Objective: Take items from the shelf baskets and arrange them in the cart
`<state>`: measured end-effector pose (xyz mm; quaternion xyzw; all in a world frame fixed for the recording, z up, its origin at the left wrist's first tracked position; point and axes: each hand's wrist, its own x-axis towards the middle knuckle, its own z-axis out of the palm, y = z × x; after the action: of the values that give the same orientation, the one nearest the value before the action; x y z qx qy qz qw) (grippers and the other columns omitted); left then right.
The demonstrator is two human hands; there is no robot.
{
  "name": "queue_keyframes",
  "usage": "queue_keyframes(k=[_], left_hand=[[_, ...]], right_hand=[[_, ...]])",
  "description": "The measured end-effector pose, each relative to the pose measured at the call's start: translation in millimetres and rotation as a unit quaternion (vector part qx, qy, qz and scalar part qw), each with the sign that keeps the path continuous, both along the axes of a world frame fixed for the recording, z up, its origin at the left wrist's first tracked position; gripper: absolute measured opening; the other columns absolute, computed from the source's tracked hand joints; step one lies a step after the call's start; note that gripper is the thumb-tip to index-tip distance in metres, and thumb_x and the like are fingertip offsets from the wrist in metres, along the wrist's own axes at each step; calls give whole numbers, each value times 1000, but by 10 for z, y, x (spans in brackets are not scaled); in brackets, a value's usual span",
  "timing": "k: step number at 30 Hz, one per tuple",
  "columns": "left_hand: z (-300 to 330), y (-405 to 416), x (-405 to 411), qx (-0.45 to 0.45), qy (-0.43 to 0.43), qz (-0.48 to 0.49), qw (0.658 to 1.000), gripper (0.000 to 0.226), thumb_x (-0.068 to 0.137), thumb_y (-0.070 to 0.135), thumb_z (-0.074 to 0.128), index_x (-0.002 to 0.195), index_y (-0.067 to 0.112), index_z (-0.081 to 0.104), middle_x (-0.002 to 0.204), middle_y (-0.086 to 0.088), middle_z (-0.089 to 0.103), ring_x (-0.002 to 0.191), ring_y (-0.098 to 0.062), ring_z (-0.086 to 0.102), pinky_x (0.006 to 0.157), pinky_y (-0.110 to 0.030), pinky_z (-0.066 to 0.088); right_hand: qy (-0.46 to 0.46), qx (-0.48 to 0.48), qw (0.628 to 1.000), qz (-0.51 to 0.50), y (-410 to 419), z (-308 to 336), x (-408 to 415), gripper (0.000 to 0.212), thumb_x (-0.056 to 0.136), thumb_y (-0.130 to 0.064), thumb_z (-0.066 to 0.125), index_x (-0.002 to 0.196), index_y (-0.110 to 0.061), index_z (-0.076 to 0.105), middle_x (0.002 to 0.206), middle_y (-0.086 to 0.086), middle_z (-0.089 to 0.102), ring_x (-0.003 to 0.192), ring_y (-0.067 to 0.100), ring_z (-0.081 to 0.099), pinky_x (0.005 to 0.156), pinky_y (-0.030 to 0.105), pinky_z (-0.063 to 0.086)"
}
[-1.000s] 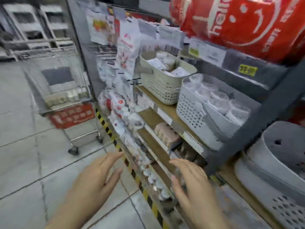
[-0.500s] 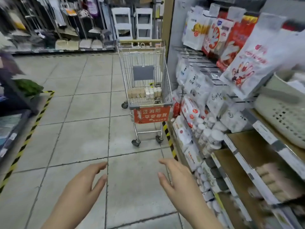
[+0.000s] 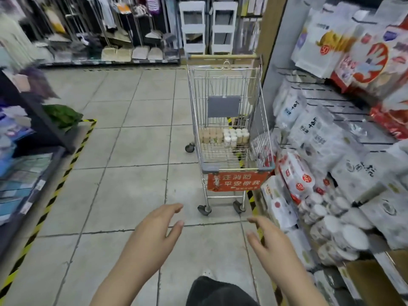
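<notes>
Both hands are empty with relaxed fingers, left hand (image 3: 154, 235) and right hand (image 3: 272, 244), and the cart (image 3: 229, 133) sits straight ahead lengthwise, slightly closer to the right one, small bottles (image 3: 235, 135) already lined up inside.

Cart (image 3: 227, 120) left of shelves (image 3: 331, 151) — apparently touching.

Ahead of the hands stands a cart (image 3: 227, 120) of shiny bare metal wire with a glossy red sign (image 3: 236, 181). Right of the right hand (image 3: 272, 244) hang glossy plastic bags (image 3: 320, 133). The floor tiles (image 3: 123, 195) beneath look smooth and matt.
</notes>
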<state>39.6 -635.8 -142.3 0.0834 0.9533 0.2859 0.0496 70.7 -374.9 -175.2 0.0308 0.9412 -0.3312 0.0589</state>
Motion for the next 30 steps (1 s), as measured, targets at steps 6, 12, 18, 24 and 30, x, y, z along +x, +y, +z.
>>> queue_keyframes(k=[6,12,18,24,30], left_hand=[[-29,-379,-1027,0,-10,69,998,37,95,36,48,132,30,50,118,26,50,110,6,46,91,-15,34],[-158,-817,-1885,11,-73,104,992,36,94,37,50,130,29,50,123,19,55,111,0,50,94,-24,42],[-315,-1309,-3264,-7,-108,86,990,36,96,32,49,131,24,50,126,12,57,113,-7,52,97,-28,41],[-364,-1564,-4861,-52,-99,-27,993,36,95,31,51,130,23,52,125,12,58,116,-6,53,96,-27,41],[-503,-1035,-6181,-95,-92,-198,971,37,97,30,49,133,22,50,131,9,56,119,-9,52,95,-23,38]], right_hand=[[23,-8,997,72,-409,13,-1341,33,97,-32,49,130,-31,48,120,-21,48,118,1,45,93,15,34],[8,-9,993,116,-822,18,-2389,34,98,-34,45,132,-29,47,128,-18,48,122,1,41,97,18,30],[-17,-18,999,34,-1021,-189,-3431,36,100,-34,44,135,-26,46,135,-15,47,126,2,41,101,17,30],[-69,-31,991,-111,-1276,-377,-4271,30,98,-30,50,128,-30,52,127,-15,54,90,1,59,83,14,44],[-105,-45,958,-264,-1274,-545,-4647,33,95,-22,55,128,-22,55,126,-5,58,114,11,54,89,23,41]])
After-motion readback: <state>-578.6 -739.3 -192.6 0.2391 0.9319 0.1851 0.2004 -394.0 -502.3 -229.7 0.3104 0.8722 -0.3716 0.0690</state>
